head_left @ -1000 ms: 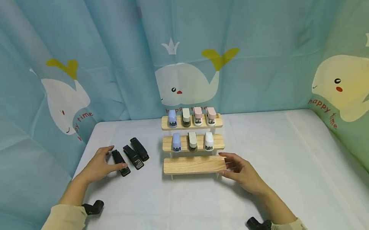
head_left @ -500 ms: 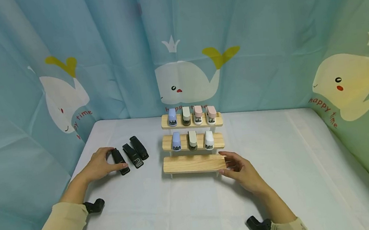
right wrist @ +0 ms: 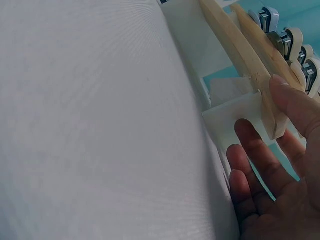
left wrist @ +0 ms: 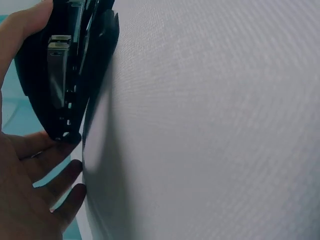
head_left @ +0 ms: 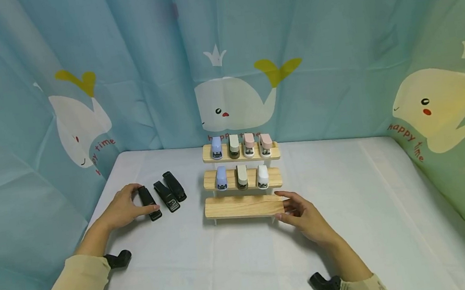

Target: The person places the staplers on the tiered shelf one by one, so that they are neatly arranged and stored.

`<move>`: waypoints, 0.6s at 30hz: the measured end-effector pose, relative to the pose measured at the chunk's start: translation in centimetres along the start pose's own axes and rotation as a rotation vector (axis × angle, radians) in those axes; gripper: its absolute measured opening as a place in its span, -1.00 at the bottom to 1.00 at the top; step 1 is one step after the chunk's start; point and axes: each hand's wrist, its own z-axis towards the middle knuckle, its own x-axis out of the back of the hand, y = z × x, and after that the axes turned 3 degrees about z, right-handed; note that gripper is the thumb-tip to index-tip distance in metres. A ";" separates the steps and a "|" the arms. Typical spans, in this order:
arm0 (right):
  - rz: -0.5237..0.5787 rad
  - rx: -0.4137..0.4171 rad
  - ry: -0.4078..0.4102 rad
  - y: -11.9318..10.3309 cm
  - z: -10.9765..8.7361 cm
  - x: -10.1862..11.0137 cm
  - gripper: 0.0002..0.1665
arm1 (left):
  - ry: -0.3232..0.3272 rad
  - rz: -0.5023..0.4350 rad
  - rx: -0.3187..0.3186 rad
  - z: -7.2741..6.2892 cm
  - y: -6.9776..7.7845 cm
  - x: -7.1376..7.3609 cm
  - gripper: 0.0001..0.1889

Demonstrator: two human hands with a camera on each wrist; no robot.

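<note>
My left hand (head_left: 123, 209) holds the leftmost black stapler (head_left: 149, 203) by its two ends, thumb on the near end and forefinger at the far end. In the left wrist view this stapler (left wrist: 60, 75) shows its metal parts, and the other fingers spread beside it. Two more black staplers, one in the middle (head_left: 166, 196) and one on the right (head_left: 174, 186), lie close by. My right hand (head_left: 306, 215) grips the right end of the lowest board of a wooden tiered stand (head_left: 242, 206). In the right wrist view, its thumb touches the board (right wrist: 272, 112), with fingers by the white support (right wrist: 235, 117).
Small staplers stand on the stand's upper tiers: blue (head_left: 216, 148), grey-green (head_left: 234, 146) and two pink ones (head_left: 249, 145) on top; blue (head_left: 221, 178), beige (head_left: 242, 177) and white (head_left: 262, 177) on the middle. Behind the white-covered table (head_left: 178, 272) hangs a blue whale-print curtain (head_left: 323, 32).
The view shifts slightly. Both hands keep their places, the left at the black stapler and the right at the stand's lowest board.
</note>
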 end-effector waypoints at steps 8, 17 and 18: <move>0.011 -0.022 0.002 -0.1 0.0 -0.1 -0.25 | 0.008 -0.075 0.019 -0.3 0.4 1.3 0.10; 0.015 -0.030 0.001 0.1 0.1 0.0 -0.25 | 0.053 -0.134 -0.031 -0.9 1.7 2.9 0.04; 0.013 -0.031 0.001 0.1 0.1 0.0 -0.25 | 0.054 -0.137 -0.038 -1.0 1.9 3.0 0.04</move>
